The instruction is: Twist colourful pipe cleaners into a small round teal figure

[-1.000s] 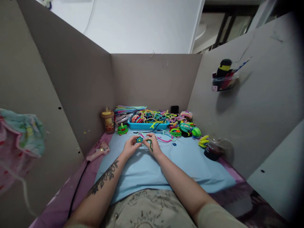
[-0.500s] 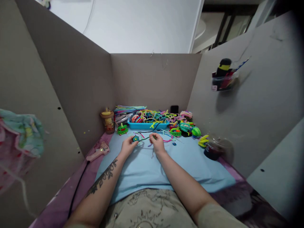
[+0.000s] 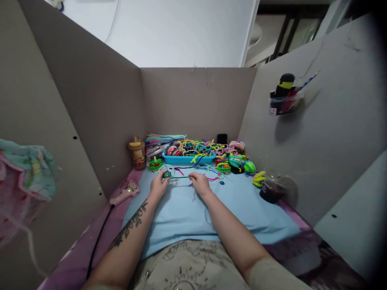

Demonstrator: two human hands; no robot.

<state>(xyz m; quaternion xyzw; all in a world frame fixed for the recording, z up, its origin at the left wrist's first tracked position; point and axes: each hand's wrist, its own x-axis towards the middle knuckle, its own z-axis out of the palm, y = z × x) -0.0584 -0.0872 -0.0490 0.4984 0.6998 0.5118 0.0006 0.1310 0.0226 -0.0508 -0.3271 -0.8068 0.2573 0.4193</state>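
Between the fingers of my left hand [image 3: 158, 185] is a small dark green coiled piece [image 3: 167, 175] with a yellow dot at its middle. A dark green pipe cleaner [image 3: 179, 177] runs from it, nearly straight and level, to my right hand [image 3: 199, 183]. My right fingertips are pinched on its other end. Both hands hover just over the light blue cloth [image 3: 181, 217]. Loose pink and purple pipe cleaner pieces lie around and beyond the hands. A small dark blue piece [image 3: 221, 183] lies to the right of my right hand.
A blue tray [image 3: 189, 160] heaped with pipe cleaners stands at the back. Left of it are a green fuzzy figure [image 3: 156, 164] and a lidded cup [image 3: 137, 155]. A pink glue gun [image 3: 125, 194] lies at left. Several fuzzy pieces [image 3: 235, 161] and a dark pot [image 3: 270, 192] sit right.
My left hand has moved a little left with the coiled piece. The pipe cleaner between my hands is now straighter and longer. My right hand has barely shifted.
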